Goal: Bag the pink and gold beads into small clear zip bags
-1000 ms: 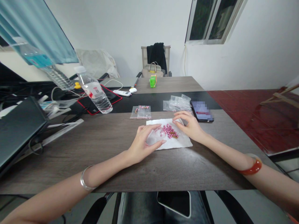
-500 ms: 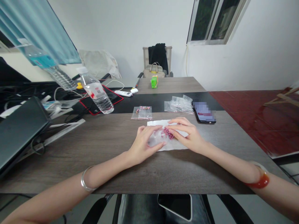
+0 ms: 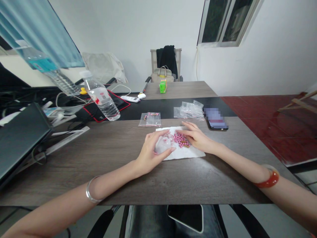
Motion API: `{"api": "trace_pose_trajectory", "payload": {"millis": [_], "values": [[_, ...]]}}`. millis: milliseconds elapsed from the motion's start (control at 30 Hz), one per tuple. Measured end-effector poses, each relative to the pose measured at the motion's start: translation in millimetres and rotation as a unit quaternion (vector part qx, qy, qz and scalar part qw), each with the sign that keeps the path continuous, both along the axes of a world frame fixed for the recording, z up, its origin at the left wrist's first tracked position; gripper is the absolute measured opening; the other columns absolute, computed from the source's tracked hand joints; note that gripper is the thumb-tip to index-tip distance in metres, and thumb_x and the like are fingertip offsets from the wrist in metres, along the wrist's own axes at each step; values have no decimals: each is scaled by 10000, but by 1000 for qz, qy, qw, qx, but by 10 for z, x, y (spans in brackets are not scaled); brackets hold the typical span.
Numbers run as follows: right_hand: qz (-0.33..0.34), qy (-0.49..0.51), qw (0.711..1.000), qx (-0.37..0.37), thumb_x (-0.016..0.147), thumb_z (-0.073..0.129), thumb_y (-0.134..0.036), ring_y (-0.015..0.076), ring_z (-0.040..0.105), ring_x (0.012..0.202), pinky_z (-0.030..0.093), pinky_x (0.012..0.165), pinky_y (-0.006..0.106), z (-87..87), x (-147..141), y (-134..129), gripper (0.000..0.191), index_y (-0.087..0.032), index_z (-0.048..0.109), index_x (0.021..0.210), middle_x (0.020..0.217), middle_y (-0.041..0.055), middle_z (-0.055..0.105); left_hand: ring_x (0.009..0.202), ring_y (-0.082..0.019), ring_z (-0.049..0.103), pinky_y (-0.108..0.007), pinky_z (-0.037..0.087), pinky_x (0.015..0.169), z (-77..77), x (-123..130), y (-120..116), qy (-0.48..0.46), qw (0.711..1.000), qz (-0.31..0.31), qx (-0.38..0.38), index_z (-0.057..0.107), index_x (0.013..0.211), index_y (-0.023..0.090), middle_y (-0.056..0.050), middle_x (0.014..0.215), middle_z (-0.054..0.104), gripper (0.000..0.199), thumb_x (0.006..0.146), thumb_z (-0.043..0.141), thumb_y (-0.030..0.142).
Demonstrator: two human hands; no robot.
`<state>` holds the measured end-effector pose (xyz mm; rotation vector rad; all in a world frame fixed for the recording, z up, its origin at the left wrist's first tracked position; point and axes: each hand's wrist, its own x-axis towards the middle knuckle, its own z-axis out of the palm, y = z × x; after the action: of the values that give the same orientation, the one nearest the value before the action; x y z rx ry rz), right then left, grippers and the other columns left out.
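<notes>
Left grip (image 3: 151,152) half closed and cupped, fingers curved around a bunched clear bag (image 3: 164,143), which it appears to hold against the paper sheet (image 3: 189,152). Right grip (image 3: 195,138) open, fingers extended and holding nothing; its fingertips reach the far side of the beads (image 3: 180,139), touching or just beside them. Beads are small, round and pink, with a few brown pieces (image 3: 184,143) among them, lying in a loose heap on the sheet, directly beside the bag and between both grips. Sheet is white, lies flat on the dark wood desk (image 3: 104,158), and is partly covered by the left grip. A small bag with a few pink beads (image 3: 149,119) lies farther out, past the sheet, near a pile of clear bags (image 3: 189,110) and a phone (image 3: 216,119). Contents of the bunched bag are hard to make out through the plastic and fingers, and its opening cannot be seen. Exact bead count cannot be taken. Phone screen is blurred.
</notes>
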<state>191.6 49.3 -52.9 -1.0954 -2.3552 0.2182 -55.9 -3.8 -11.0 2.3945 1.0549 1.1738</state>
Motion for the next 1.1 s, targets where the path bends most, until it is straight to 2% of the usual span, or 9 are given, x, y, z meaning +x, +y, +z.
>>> {"api": "trace_pose_trajectory", "payload": {"millis": [167,300,500,600,733,867,967,1033,1100], "values": [[-7,24,1000,18,874,528,-106,274,506,1243,425,1026,519,5,38,46,275,-226,714,1036,1286,116,578,1028,-236,611,-406,440,894,-17,2,3,5,1000,3,13,515,1229,219,-82,1139,667,440,846,662,378],[-23,42,999,5,858,601,-169,262,553,1173,451,1003,498,23,44,46,154,-222,721,940,1204,112,612,1022,-236,618,-397,421,881,-5,8,6,18,999,-7,43,503,1229,221,-82,1132,671,433,856,653,383],[-29,41,999,-5,843,602,-152,271,557,1196,457,996,502,30,29,27,249,-241,724,1039,1283,111,594,1023,-241,631,-411,390,908,17,1,-4,50,996,-31,62,482,1258,228,-88,1145,672,457,864,631,405],[-50,48,997,-13,829,626,-187,290,597,1145,476,968,506,36,64,43,188,-219,751,966,1252,128,623,1034,-242,631,-410,390,912,12,-3,2,52,997,-27,57,485,1256,229,-89,1150,673,456,864,628,412],[-62,68,996,-19,815,639,-198,269,640,1058,489,937,490,53,106,67,134,-248,761,842,1156,84,677,1049,-241,625,-408,384,910,8,-4,8,48,997,-24,64,477,1247,224,-93,1161,668,440,873,623,404],[-82,131,987,36,789,683,-227,255,651,985,488,899,483,158,56,7,50,-236,731,776,1031,71,703,1046,-237,625,-406,379,908,11,-6,4,51,997,-21,61,469,1244,234,-88,1160,668,432,877,617,409],[-95,208,967,109,801,694,-276,236,642,954,480,887,460,298,-31,-112,55,-227,702,777,969,61,694,1046,-240,624,-410,367,919,-3,-5,11,60,997,-14,44,471,1240,236,-86,1161,667,441,866,630,409],[-78,237,956,151,808,696,-284,219,640,919,482,869,435,379,-91,-196,57,-232,697,787,933,47,692,1056,-246,619,-414,357,928,-21,-3,23,66,997,-11,29,474,1241,232,-89,1169,664,456,856,642,409],[-34,238,957,161,825,685,-280,205,641,899,486,857,416,429,-147,-264,37,-250,707,822,917,31,699,1075,-255,611,-418,346,941,-37,2,35,76,997,-9,15,474,1244,228,-95,1184,658,468,849,648,410]]}}
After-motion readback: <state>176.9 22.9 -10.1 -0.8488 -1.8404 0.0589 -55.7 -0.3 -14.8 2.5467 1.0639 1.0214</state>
